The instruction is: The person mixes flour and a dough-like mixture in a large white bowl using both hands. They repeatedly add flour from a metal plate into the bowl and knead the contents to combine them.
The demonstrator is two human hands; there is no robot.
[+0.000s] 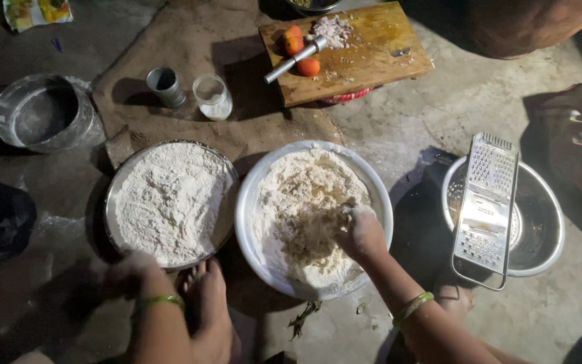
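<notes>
Flour in the round white bowl (250,202) at the frame's centre is only partly worked, loose and shaggy, right hand (360,232) clenched on a clump, left hand (129,269) at eight o'clock blurred, fingers unclear.

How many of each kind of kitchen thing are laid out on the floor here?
Bowls of flour: 2
Other metal bowls: 2
Graters: 1
Cups: 2
Cutting boards: 1
Tomatoes: 3
Total: 11
</notes>
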